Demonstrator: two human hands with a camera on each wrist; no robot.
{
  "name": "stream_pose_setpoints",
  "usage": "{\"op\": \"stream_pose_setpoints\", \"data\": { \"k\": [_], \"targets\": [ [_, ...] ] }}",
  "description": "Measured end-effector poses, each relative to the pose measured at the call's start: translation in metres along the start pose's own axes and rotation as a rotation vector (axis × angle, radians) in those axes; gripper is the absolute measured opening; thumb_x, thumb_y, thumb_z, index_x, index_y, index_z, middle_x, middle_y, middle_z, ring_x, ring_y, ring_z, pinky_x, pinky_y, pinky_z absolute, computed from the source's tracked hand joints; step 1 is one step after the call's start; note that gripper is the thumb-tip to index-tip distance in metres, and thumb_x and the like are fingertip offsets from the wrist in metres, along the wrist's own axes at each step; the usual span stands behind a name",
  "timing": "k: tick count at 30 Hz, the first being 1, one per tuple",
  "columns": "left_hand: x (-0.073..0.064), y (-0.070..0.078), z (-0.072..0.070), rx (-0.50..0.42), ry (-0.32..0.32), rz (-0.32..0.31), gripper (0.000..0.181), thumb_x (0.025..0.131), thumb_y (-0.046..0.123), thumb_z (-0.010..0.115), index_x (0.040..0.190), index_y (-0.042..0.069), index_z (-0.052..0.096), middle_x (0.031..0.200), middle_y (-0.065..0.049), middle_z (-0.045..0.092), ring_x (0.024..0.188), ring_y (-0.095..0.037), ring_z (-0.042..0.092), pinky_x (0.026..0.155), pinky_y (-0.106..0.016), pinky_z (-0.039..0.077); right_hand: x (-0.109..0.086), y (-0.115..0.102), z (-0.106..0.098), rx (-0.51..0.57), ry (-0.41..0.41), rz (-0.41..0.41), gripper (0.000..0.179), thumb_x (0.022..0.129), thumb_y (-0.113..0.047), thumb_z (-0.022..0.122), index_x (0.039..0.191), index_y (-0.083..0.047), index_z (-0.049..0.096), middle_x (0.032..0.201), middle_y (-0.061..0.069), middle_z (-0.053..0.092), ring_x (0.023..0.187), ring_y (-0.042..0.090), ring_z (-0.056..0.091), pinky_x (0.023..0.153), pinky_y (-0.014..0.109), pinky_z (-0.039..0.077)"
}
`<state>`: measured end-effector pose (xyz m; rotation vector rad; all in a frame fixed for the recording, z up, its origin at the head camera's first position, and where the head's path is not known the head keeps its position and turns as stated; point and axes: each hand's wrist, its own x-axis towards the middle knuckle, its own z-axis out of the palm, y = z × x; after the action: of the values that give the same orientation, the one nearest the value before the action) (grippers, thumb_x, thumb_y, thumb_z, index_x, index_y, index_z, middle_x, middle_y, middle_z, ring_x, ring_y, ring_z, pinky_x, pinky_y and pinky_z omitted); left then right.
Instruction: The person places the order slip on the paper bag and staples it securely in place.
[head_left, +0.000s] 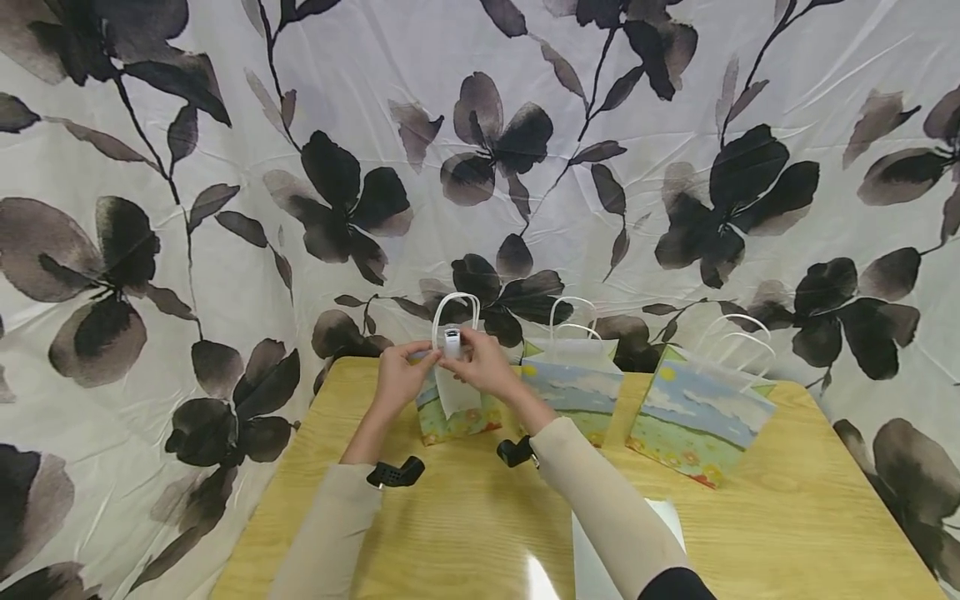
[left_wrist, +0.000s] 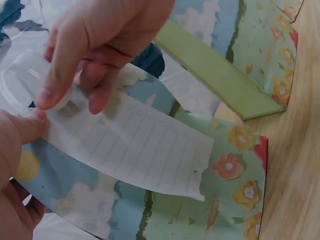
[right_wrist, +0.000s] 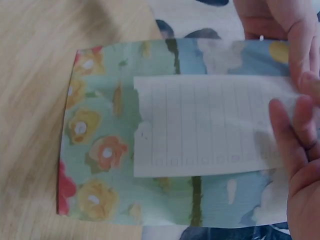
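Observation:
Both hands work at the top of a small landscape-printed paper gift bag (head_left: 441,417), which stands on the table below its white handles. My left hand (head_left: 399,379) pinches the bag's top edge at the corner of a lined slip of paper (left_wrist: 135,150). My right hand (head_left: 489,362) holds a small white device (head_left: 452,342), dark at its end, against the top of the slip; its exact kind cannot be told. The slip hangs over the bag's front, and its torn lower edge shows in the right wrist view (right_wrist: 200,125). Fingers hide the slip's top.
Two more matching gift bags, a middle one (head_left: 573,392) and a right one (head_left: 697,417), stand along the back of the wooden table (head_left: 465,533). A white sheet (head_left: 592,558) lies partly beneath the right sleeve. A floral curtain (head_left: 480,225) hangs behind the table.

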<state>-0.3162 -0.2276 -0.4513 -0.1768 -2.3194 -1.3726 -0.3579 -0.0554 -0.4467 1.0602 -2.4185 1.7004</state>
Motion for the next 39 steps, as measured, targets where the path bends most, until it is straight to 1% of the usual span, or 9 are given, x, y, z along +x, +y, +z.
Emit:
{"op": "stream_pose_setpoints", "data": {
  "k": [2,5,8,9,14,19,25,33,39],
  "targets": [
    [0.002,0.002,0.002,-0.001,0.001,0.012,0.018,0.088,0.017,0.074,0.099,0.003,0.077,0.102,-0.011,0.072,0.044,-0.008,0.028,0.046,-0.026,0.033,-0.001,-0.002,-0.004,-0.027,-0.009,-0.026,0.037,0.089,-0.012,0.073,0.121,-0.004,0.057,0.096,0.01,0.064,0.058,0.014,0.063,0.05,0.029,0.052],
    [0.003,0.0,0.006,0.012,-0.002,0.018,0.019,0.088,0.018,0.074,0.1,0.003,0.077,0.103,-0.01,0.072,0.053,-0.007,0.045,0.053,-0.026,0.039,-0.003,-0.002,-0.007,-0.042,0.009,-0.048,0.04,0.088,-0.013,0.074,0.122,-0.003,0.055,0.101,0.011,0.063,0.058,0.013,0.062,0.051,0.028,0.052],
    [0.002,-0.002,0.01,0.023,-0.03,0.011,0.02,0.089,0.018,0.073,0.101,0.002,0.076,0.106,-0.011,0.071,0.076,-0.015,0.063,0.066,-0.032,0.048,-0.007,-0.003,-0.009,-0.039,0.068,-0.063,0.044,0.087,-0.012,0.075,0.124,-0.002,0.055,0.102,0.011,0.064,0.056,0.012,0.062,0.051,0.028,0.051],
    [0.002,-0.002,0.011,0.028,-0.033,0.013,0.02,0.089,0.017,0.073,0.102,0.002,0.076,0.106,-0.012,0.071,0.089,-0.018,0.065,0.072,-0.035,0.05,-0.008,-0.005,-0.011,-0.037,0.093,-0.067,0.044,0.087,-0.013,0.076,0.124,-0.002,0.055,0.102,0.01,0.064,0.056,0.011,0.061,0.05,0.028,0.051],
    [0.006,0.0,0.013,0.032,-0.04,0.033,0.021,0.089,0.017,0.073,0.103,0.0,0.074,0.106,-0.013,0.071,0.108,-0.029,0.062,0.089,-0.047,0.048,-0.019,-0.026,-0.022,-0.042,0.168,-0.082,0.042,0.085,-0.015,0.078,0.12,-0.006,0.057,0.102,0.006,0.064,0.058,0.012,0.06,0.051,0.027,0.048],
    [0.007,0.004,0.011,0.038,-0.049,0.044,0.018,0.089,0.016,0.074,0.1,0.003,0.074,0.102,-0.012,0.071,0.104,-0.028,0.063,0.088,-0.047,0.048,-0.038,-0.05,-0.038,-0.082,0.144,-0.082,0.045,0.083,-0.017,0.08,0.121,-0.006,0.058,0.094,0.004,0.065,0.063,0.013,0.06,0.053,0.028,0.049],
    [0.008,0.008,0.006,0.042,-0.067,0.056,0.016,0.088,0.02,0.075,0.097,0.007,0.075,0.096,-0.007,0.072,0.097,-0.024,0.064,0.083,-0.044,0.049,-0.066,-0.077,-0.059,-0.119,0.129,-0.087,0.043,0.078,-0.021,0.085,0.11,-0.008,0.06,0.081,0.0,0.062,0.064,0.013,0.059,0.055,0.029,0.05],
    [0.0,0.009,0.001,0.061,-0.144,0.004,0.015,0.088,0.026,0.075,0.093,0.012,0.078,0.093,-0.003,0.073,0.094,-0.022,0.065,0.079,-0.041,0.05,-0.121,-0.105,-0.095,-0.072,0.131,-0.019,0.045,0.077,-0.016,0.085,0.114,-0.01,0.059,0.087,0.003,0.063,0.065,0.015,0.06,0.056,0.03,0.052],
    [0.001,0.007,0.0,0.069,-0.133,0.01,0.016,0.088,0.027,0.075,0.093,0.012,0.076,0.094,-0.004,0.073,0.095,-0.024,0.064,0.08,-0.043,0.049,-0.161,-0.108,-0.128,-0.024,0.22,-0.098,0.063,0.077,0.002,0.081,0.13,-0.009,0.049,0.102,0.015,0.066,0.064,0.017,0.061,0.052,0.03,0.05]
  ]
}}
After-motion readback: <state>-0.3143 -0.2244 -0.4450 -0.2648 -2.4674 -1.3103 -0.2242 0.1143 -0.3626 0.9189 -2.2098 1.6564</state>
